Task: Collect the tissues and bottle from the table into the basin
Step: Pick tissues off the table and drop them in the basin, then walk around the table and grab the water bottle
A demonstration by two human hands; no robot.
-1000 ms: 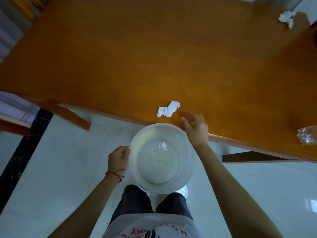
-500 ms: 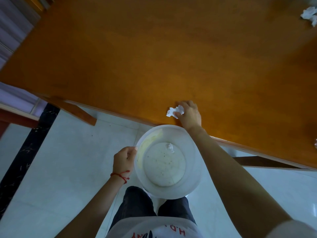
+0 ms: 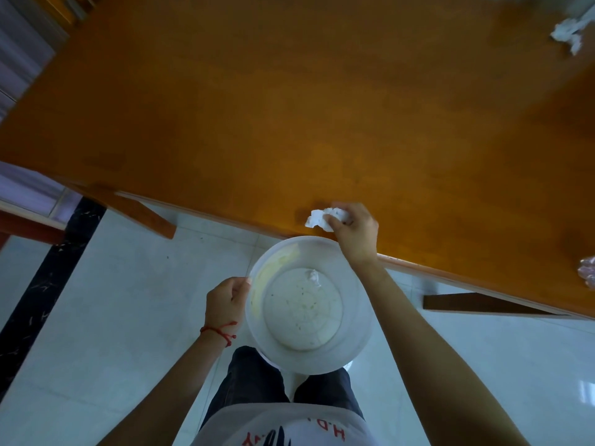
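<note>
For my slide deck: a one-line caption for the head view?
Right hand pinches a crumpled tissue at the table edge; left hand holds the basin.

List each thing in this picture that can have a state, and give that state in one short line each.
Right hand: grips a crumpled tissue at the table edge.
Left hand: holds the basin by its rim.
Basin: upright, one small tissue scrap inside.
Far tissue: lying on the table.
Bottle: on the table, mostly out of view.

Person seen from above: bare forearms, printed top, dark trousers.
The left hand [image 3: 227, 299] has a thin red knotted cord at its wrist; the right hand [image 3: 355, 231] is unadorned. White top bears red and dark lettering.
</note>
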